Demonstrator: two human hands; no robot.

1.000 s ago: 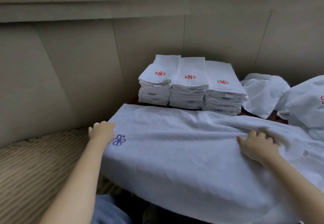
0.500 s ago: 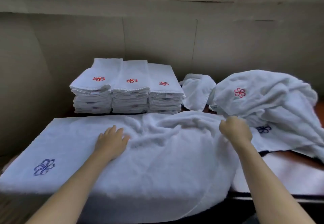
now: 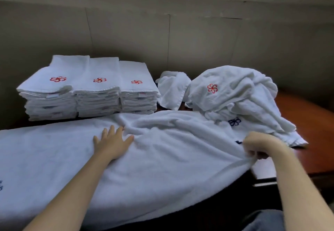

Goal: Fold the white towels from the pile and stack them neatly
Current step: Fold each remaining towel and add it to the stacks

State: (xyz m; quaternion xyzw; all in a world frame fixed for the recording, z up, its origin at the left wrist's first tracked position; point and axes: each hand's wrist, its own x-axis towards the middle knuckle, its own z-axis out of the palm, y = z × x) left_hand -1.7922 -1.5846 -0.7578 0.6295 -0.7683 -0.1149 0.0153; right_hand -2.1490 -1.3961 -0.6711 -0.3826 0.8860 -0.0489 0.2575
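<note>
One bath towel (image 3: 162,158): pressed by flat, spread left hand (image 3: 112,140); 3 o'clock edge pinched by right hand (image 3: 258,145). Risk: unfolded pile (image 3: 235,95) dragged if pulled.

Both forearms are bare up to the frame's lower edge, with no sleeve, watch or ring visible; the left hand (image 3: 112,143) and right hand (image 3: 260,144) are ungloved (nails too blurred to judge); below the right forearm, at the bottom corner, shows a patch of grey-blue garment (image 3: 263,220), smooth and unpatterned.
</note>
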